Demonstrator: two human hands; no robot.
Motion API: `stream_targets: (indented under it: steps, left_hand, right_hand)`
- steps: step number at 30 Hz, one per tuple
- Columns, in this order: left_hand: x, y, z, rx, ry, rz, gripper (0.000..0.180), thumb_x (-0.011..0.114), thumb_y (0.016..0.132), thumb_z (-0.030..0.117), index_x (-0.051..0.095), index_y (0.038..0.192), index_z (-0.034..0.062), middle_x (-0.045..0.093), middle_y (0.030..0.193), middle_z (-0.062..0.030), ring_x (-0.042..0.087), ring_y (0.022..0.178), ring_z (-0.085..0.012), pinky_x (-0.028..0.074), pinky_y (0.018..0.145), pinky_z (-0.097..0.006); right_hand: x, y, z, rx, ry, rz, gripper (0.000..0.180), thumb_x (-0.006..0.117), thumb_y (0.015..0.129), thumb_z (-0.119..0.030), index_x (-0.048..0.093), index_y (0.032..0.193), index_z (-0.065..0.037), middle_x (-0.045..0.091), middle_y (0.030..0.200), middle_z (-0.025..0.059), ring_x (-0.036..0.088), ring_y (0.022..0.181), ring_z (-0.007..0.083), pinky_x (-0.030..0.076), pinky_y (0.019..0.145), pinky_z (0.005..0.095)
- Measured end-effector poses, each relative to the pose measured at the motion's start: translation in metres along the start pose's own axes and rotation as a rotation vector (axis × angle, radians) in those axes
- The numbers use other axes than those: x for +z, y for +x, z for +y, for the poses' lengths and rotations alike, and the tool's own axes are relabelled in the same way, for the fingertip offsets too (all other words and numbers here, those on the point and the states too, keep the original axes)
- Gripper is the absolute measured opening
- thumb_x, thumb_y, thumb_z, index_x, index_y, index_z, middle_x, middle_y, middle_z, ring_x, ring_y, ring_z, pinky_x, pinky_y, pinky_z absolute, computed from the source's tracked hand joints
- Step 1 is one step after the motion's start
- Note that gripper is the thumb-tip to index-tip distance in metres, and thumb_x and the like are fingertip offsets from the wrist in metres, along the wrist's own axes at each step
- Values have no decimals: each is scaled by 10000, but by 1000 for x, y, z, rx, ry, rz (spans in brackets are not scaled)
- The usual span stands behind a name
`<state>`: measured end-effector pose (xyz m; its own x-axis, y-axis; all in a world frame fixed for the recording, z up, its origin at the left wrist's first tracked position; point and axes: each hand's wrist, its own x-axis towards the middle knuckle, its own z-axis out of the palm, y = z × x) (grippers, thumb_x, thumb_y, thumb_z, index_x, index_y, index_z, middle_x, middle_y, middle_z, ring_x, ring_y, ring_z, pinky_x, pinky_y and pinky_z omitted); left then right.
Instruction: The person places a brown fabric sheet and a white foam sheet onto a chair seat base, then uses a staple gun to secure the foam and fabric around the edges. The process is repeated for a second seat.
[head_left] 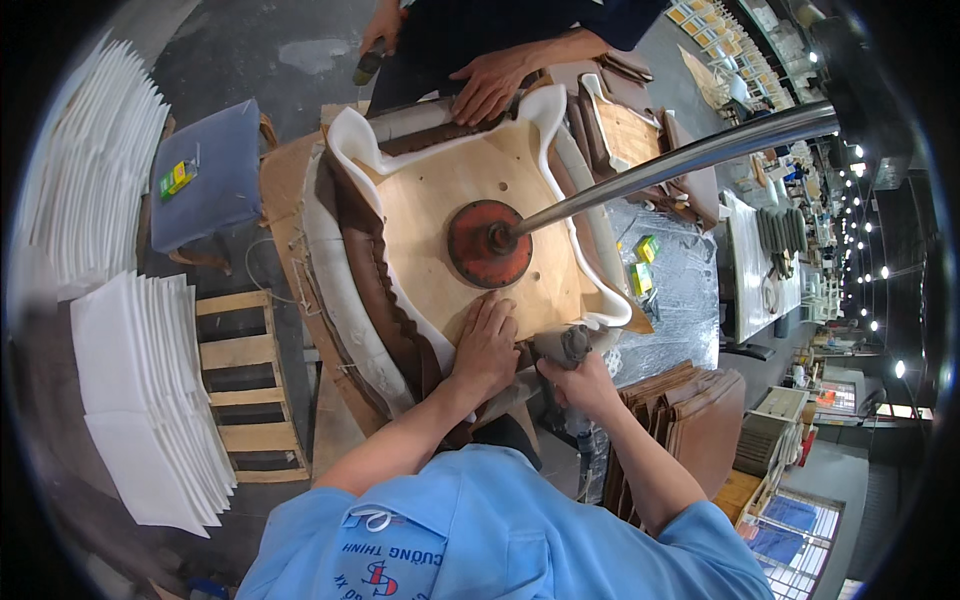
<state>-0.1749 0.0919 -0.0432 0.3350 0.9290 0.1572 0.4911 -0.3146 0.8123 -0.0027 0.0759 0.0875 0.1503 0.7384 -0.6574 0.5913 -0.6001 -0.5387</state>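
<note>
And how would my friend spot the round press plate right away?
Look mid-picture for the big plywood seat panel, edged with white padding. A shiny metal rod reaches over it from the upper right. The round press plate sits at that rod's lower end, the only red thing on the pale wood.

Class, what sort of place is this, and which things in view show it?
Probably an upholstery workshop, perhaps for seats: a wooden panel edged with white padding and brown covering, stacked white sheets at the left, and stacked brown pieces at the lower right.
</note>
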Motion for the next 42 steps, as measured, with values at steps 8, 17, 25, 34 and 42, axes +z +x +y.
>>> stream_targets:
  steps: [8, 17, 25, 34, 42]
  left_hand:
    - [0, -5, -4, 84, -70, 44, 418, 798, 774, -19, 579, 1127, 30, 507, 1504, -237, 403, 1525, -498, 316, 1305, -564]
    - [-77, -28, 57, -129, -379, -147, 291, 680, 967, 46, 610, 1249, 20, 693, 1309, -191, 664, 1282, -390, 496, 1150, -445]
    - [-20, -67, 113, -157, -264, -331, 382, 755, 977, 135, 654, 1336, 48, 568, 1585, -234, 555, 1469, -419, 440, 1220, -466]
    - [68, -63, 88, -116, 309, -4, 350, 705, 950, 68, 687, 1287, -24, 608, 1508, -254, 582, 1386, -443, 446, 1181, -519]
    - [76, -61, 98, -162, 685, 13, 423, 646, 967, 256, 727, 1332, 57, 642, 1489, -172, 610, 1366, -397, 439, 1119, -529]
  right_hand:
    - [11, -6, 15, -32, 39, -32, 269, 833, 982, -182, 715, 1109, 25, 671, 711, 31, 624, 529, 130, 488, 479, 337]
    - [2, -43, 115, -219, 487, 271, 319, 859, 964, -166, 703, 1192, -5, 700, 842, 42, 636, 623, 133, 513, 564, 333]
    - [-68, 7, 284, 149, 619, 508, 265, 852, 985, -208, 733, 1150, -39, 720, 897, 41, 649, 643, 157, 526, 559, 360]
    - [-183, 187, 452, 526, 413, 638, 480, 915, 862, -341, 782, 1161, 10, 804, 1033, 211, 797, 850, 342, 630, 767, 470]
    - [-188, 285, 490, 619, -99, 773, 872, 714, 959, -37, 285, 1710, -151, 468, 1473, 289, 651, 1236, 529, 561, 1056, 583]
